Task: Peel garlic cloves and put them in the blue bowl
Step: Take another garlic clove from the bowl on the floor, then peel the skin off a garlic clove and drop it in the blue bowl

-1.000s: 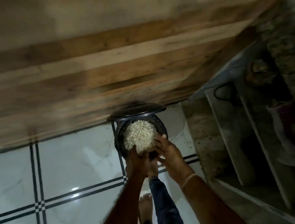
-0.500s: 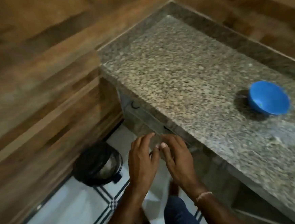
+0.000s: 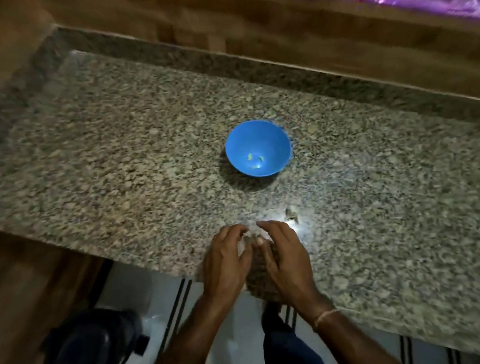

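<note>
- Seen from above, a person's two forearms reach forward side by side from the bottom of the view, over the front edge of a speckled granite counter (image 3: 115, 151).
- The left hand (image 3: 227, 260) and right hand (image 3: 285, 258) are palm-down just above the stone, backs facing up. Their fingers are curved inward, and the fingertips almost meet.
- The view is blurred here, so I cannot tell whether either hand pinches something or holds nothing.
- A thin pale band (image 3: 325, 316) circles the right wrist.
- The blue bowl (image 3: 258, 140) sits upright on the counter beyond the hands, well apart from them, with its mouth facing up. It is round, so no long axis.
- A few small pale pieces (image 3: 255, 160) lie at the bottom of the bowl, too small to tell which way they point.
- A small pale scrap (image 3: 291, 214) lies on the counter just beyond the right hand.
- A dark round bin (image 3: 88, 349) stands on the tiled floor at lower left.
</note>
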Tool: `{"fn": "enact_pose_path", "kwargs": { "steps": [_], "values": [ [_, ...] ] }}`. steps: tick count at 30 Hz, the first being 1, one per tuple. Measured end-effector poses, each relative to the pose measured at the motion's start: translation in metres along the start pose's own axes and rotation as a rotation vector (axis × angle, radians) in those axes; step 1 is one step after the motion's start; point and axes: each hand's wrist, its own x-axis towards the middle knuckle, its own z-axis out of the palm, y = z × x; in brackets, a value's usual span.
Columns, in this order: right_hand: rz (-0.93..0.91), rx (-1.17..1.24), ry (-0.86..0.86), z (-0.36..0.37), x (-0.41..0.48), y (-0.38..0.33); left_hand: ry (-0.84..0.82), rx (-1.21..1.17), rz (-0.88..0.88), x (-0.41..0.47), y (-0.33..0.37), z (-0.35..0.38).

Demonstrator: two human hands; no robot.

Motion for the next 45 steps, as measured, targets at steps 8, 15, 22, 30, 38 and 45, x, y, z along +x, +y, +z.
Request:
{"fn": "enact_pose_path", "kwargs": {
  "steps": [8,15,22,30,38,45],
  "values": [
    [0.148,-0.318,0.104,-0.051,0.044,0.086,-0.045,0.103,0.027,0.028,0.007,0.040],
    [0.264,-0.444,0.018,-0.041,0.063,0.098,-0.051,0.031,0.071,0.044,0.020,0.024],
    [0.326,-0.436,0.012,-0.038,0.063,0.087,0.201,0.138,0.195,0.141,0.075,-0.015],
    [0.326,-0.315,0.086,-0.039,0.058,0.085,0.247,0.165,0.348,0.133,0.075,-0.004],
    [0.273,-0.068,0.089,-0.059,0.041,0.102,-0.204,0.057,0.337,0.083,0.060,0.085],
    [0.357,0.615,0.101,-0.086,0.037,0.084,-0.274,-0.761,-0.319,0.069,0.081,0.090]
  ]
}}
